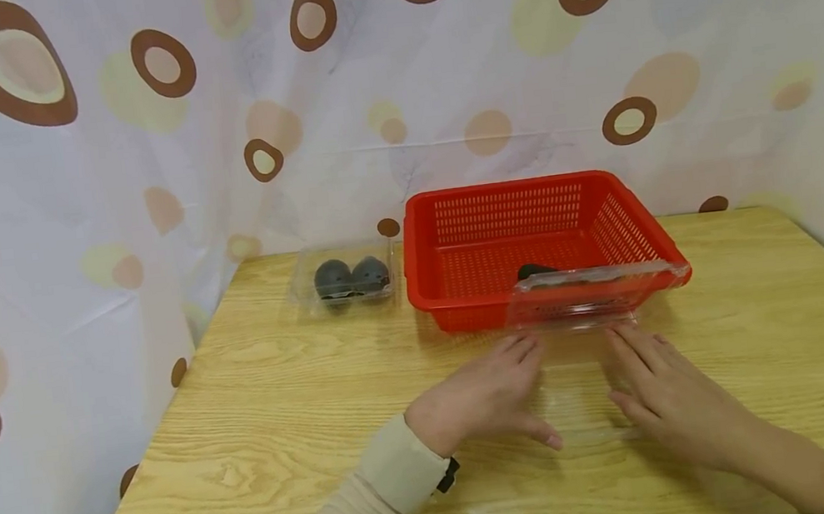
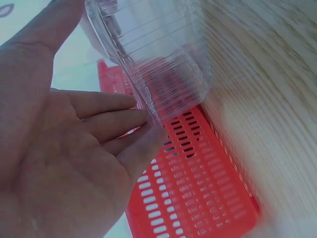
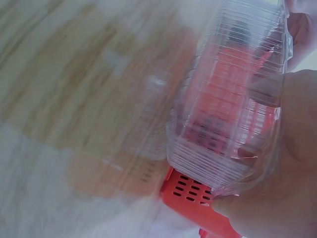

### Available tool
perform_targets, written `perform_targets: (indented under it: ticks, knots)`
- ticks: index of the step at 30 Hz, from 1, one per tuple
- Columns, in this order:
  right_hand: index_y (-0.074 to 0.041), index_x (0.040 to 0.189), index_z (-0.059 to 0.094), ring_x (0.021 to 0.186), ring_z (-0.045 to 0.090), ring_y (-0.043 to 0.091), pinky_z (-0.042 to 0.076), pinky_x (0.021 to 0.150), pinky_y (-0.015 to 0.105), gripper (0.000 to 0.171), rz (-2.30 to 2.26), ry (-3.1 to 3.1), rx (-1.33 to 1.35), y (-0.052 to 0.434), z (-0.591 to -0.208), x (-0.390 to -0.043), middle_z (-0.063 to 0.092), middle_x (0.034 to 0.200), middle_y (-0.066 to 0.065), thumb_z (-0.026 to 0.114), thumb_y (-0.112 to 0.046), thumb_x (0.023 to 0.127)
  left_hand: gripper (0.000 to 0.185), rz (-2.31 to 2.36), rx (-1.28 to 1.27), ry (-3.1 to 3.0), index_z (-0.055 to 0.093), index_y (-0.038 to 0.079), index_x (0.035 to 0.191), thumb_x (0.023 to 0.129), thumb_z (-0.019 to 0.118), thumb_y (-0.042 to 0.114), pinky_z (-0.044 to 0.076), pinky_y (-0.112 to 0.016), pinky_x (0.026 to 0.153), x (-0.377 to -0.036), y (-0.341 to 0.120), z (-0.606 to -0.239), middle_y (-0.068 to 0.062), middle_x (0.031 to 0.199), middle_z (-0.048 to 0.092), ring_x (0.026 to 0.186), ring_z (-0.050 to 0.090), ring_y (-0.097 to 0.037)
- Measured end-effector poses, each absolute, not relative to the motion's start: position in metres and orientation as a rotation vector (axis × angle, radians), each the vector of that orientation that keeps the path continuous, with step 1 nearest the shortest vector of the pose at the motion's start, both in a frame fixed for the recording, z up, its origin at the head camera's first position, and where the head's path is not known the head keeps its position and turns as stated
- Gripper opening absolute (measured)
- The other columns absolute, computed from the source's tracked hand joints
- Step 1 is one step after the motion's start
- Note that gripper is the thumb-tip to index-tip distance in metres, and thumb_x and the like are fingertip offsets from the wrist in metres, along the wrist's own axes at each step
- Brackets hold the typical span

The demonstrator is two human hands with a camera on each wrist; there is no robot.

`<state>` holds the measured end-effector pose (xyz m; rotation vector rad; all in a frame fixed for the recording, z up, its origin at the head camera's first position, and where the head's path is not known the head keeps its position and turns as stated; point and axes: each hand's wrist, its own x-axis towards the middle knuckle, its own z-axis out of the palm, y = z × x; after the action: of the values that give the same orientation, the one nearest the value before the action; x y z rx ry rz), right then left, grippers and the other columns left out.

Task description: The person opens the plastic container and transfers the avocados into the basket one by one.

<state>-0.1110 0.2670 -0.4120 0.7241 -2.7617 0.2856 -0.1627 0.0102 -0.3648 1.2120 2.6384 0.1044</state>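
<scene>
A clear plastic clamshell box (image 1: 585,394) stands on the table with its lid (image 1: 582,298) raised at the back, overlapping the red basket in the head view. My left hand (image 1: 483,396) is at the box's left side, fingers extended. In the left wrist view its fingertips touch the edge of the clear plastic (image 2: 168,84). The right hand (image 1: 680,409) lies along the right side, fingers fairly straight and pointing to the hinge. Some of its fingers show through the ribbed plastic (image 3: 218,114) in the right wrist view.
Behind the box stands a red perforated basket (image 1: 423,289) with a dark green object (image 1: 534,269) inside, partly covered by the lid. Left of the basket, another clear box (image 1: 301,281) holds two dark round fruits (image 1: 333,279). A patterned cloth (image 1: 364,86) hangs behind the wooden table (image 1: 285,413).
</scene>
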Motion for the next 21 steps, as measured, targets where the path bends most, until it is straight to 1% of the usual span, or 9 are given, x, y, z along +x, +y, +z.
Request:
perform_targets:
  ticks: [5, 10, 12, 13, 15, 17, 19, 20, 21]
  knots:
    - [0.007, 0.152, 0.027, 0.145, 0.029, 0.038, 0.014, 0.125, 0.051, 0.079, 0.292, -2.731, 0.733, 0.276, -0.415, -0.111, 0.032, 0.154, 0.029, 0.070, -0.017, 0.090, 0.109, 0.053, 1.233, 2.644, 0.020, 0.009, 0.158, 0.080, 0.061, 0.073, 0.019, -0.026, 0.124, -0.161, 0.021, -0.363, -0.004, 0.165, 0.022, 0.154, 0.018, -0.017]
    - [0.007, 0.150, 0.030, 0.139, 0.033, 0.045, 0.030, 0.111, 0.067, 0.080, 0.369, -2.724, 0.713, 0.283, -0.415, -0.110, 0.033, 0.151, 0.030, 0.073, -0.006, 0.083, 0.110, 0.013, 1.245, 2.646, 0.021, 0.010, 0.158, 0.079, 0.061, 0.074, 0.019, -0.024, 0.124, -0.160, 0.031, -0.363, -0.003, 0.165, 0.022, 0.154, 0.019, -0.016]
    - [0.007, 0.150, 0.029, 0.138, 0.032, 0.048, 0.030, 0.106, 0.071, 0.079, 0.446, -2.746, 0.685, 0.285, -0.414, -0.110, 0.032, 0.151, 0.031, 0.070, -0.003, 0.084, 0.110, 0.004, 1.247, 2.647, 0.021, 0.011, 0.158, 0.078, 0.061, 0.075, 0.019, -0.024, 0.124, -0.160, 0.035, -0.364, -0.002, 0.165, 0.022, 0.154, 0.019, -0.015]
    - [0.007, 0.151, 0.028, 0.138, 0.031, 0.049, 0.027, 0.109, 0.070, 0.078, 0.486, -2.761, 0.663, 0.286, -0.413, -0.109, 0.031, 0.151, 0.031, 0.069, -0.003, 0.085, 0.110, 0.003, 1.252, 2.646, 0.022, 0.010, 0.158, 0.078, 0.061, 0.075, 0.020, -0.024, 0.124, -0.159, 0.036, -0.364, -0.002, 0.165, 0.023, 0.153, 0.020, -0.015]
    - [0.005, 0.153, 0.025, 0.138, 0.030, 0.052, 0.025, 0.109, 0.072, 0.075, 0.574, -2.794, 0.608, 0.287, -0.412, -0.108, 0.030, 0.151, 0.033, 0.065, -0.005, 0.089, 0.109, -0.009, 1.261, 2.650, 0.022, 0.011, 0.158, 0.078, 0.060, 0.075, 0.020, -0.024, 0.123, -0.159, 0.038, -0.364, -0.001, 0.165, 0.023, 0.153, 0.020, -0.015]
    - [0.003, 0.154, 0.022, 0.138, 0.027, 0.054, 0.019, 0.112, 0.071, 0.072, 0.649, -2.830, 0.553, 0.288, -0.410, -0.106, 0.027, 0.153, 0.033, 0.060, -0.009, 0.095, 0.109, -0.015, 1.280, 2.658, 0.024, 0.011, 0.158, 0.078, 0.059, 0.076, 0.021, -0.024, 0.123, -0.158, 0.041, -0.364, -0.001, 0.164, 0.025, 0.153, 0.022, -0.015]
    - [0.002, 0.155, 0.020, 0.138, 0.027, 0.054, 0.017, 0.113, 0.071, 0.070, 0.671, -2.848, 0.515, 0.289, -0.409, -0.106, 0.026, 0.153, 0.033, 0.058, -0.013, 0.098, 0.108, -0.025, 1.301, 2.669, 0.025, 0.011, 0.157, 0.078, 0.059, 0.076, 0.023, -0.024, 0.123, -0.158, 0.043, -0.363, -0.001, 0.163, 0.027, 0.152, 0.023, -0.015]
    - [0.002, 0.155, 0.020, 0.137, 0.028, 0.054, 0.020, 0.110, 0.073, 0.070, 0.664, -2.846, 0.510, 0.290, -0.409, -0.105, 0.026, 0.153, 0.033, 0.058, -0.014, 0.098, 0.108, -0.028, 1.298, 2.671, 0.025, 0.011, 0.157, 0.078, 0.058, 0.077, 0.023, -0.024, 0.123, -0.158, 0.044, -0.363, 0.000, 0.163, 0.026, 0.152, 0.023, -0.015]
    - [0.003, 0.155, 0.021, 0.137, 0.029, 0.053, 0.020, 0.112, 0.072, 0.070, 0.638, -2.838, 0.516, 0.291, -0.410, -0.105, 0.027, 0.153, 0.032, 0.058, -0.014, 0.098, 0.109, -0.024, 1.299, 2.672, 0.025, 0.011, 0.157, 0.078, 0.058, 0.077, 0.023, -0.024, 0.123, -0.158, 0.045, -0.364, 0.000, 0.164, 0.026, 0.152, 0.023, -0.015]
